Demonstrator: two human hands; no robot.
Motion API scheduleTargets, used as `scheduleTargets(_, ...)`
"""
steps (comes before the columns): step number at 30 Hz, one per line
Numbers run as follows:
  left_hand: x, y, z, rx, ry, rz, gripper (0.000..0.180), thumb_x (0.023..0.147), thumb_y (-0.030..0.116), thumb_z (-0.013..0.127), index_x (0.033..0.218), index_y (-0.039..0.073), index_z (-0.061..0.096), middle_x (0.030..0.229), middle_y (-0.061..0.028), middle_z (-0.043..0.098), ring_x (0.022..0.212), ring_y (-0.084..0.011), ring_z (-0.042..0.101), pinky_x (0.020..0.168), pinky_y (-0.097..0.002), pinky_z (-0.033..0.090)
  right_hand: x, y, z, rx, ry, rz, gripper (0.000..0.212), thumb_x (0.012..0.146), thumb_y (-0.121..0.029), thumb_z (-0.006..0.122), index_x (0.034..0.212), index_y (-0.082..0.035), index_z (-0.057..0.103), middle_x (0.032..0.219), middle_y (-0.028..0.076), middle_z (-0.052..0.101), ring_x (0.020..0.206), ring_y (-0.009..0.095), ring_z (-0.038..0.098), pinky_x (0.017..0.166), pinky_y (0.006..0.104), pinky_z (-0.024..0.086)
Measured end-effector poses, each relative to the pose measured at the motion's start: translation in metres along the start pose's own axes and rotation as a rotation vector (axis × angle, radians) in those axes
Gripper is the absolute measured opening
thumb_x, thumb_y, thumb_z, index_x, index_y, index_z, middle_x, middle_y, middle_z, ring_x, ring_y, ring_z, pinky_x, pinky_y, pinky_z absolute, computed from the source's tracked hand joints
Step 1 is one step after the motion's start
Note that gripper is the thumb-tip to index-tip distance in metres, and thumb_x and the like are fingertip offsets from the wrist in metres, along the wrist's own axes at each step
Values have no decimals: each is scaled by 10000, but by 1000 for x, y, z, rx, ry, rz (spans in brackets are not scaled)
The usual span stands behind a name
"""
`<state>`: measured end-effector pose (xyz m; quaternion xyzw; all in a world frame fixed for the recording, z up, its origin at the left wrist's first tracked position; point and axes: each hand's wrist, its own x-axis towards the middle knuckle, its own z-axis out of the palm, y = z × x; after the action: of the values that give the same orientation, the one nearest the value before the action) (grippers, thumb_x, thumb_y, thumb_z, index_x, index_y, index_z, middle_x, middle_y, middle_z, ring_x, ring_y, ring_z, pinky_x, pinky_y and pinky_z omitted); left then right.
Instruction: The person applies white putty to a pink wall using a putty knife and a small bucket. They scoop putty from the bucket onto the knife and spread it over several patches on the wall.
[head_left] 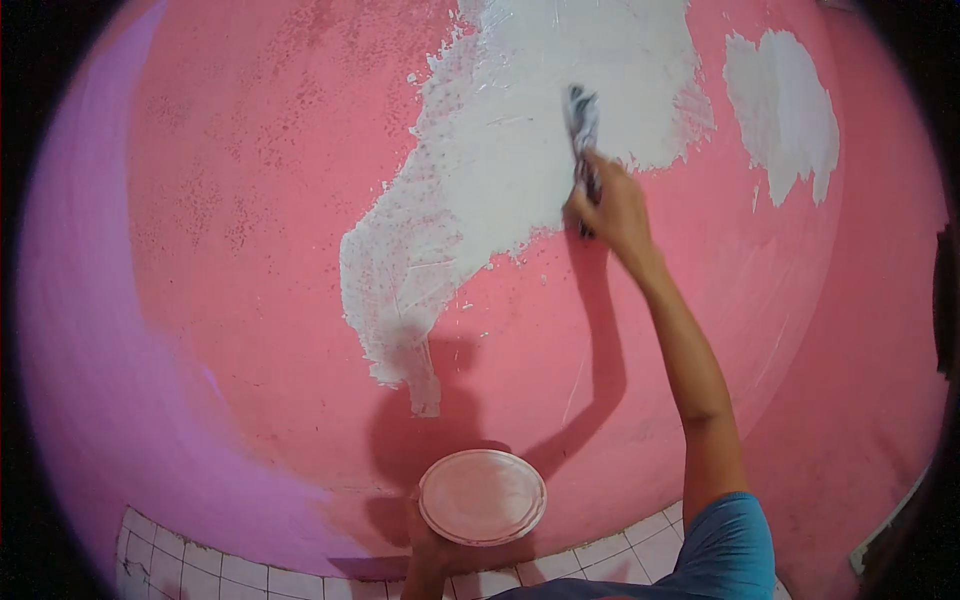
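Note:
My right hand (612, 205) is raised to the wall, its fingers closed round a putty knife (581, 125) with a dark handle. The knife's blade is blurred and smeared, and lies over a large patch of whitish putty (520, 150) on the pink wall (270, 300). Low in front of me, my left hand (428, 545) grips a round, rimmed, pale pinkish plate or lid (483, 497) from its left underside. Most of the left fingers are hidden beneath it.
A smaller putty patch (785, 115) is on the wall at the upper right. Purple paint (90, 330) covers the wall's left side and lower left edge. White tiles (235, 575) run along the bottom. Shadows of my arm and body fall on the wall.

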<state>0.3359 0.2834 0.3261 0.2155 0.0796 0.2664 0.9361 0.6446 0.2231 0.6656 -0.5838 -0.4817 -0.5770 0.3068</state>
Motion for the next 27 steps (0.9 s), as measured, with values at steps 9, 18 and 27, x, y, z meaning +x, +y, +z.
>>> scheduleTargets(9,-3,-2,1,-24,-120,-118,723,875,577,294,1364,51,376,1328,-183,461,1195,-360,459,991,-516,389,35,-7,-32,127,116,117,450,749,-130,648,1184,-45,569,856,167,614,663,265,589,624,355,476)
scheduleTargets(18,-17,3,19,-122,-195,-245,731,866,593,302,1372,68,367,1377,-175,409,1244,-381,404,1014,-557,348,-55,-8,-16,-33,-133,110,450,756,-97,612,1202,-71,562,831,148,572,666,293,564,624,379,478)
scheduleTargets(27,-6,-6,-16,-138,4,-27,670,905,545,290,1369,70,372,1370,-159,424,1229,-345,437,1016,-514,375,-250,-105,-75,1155,-386,984,468,875,-68,536,1329,-34,428,952,46,584,793,126,594,683,318,545)
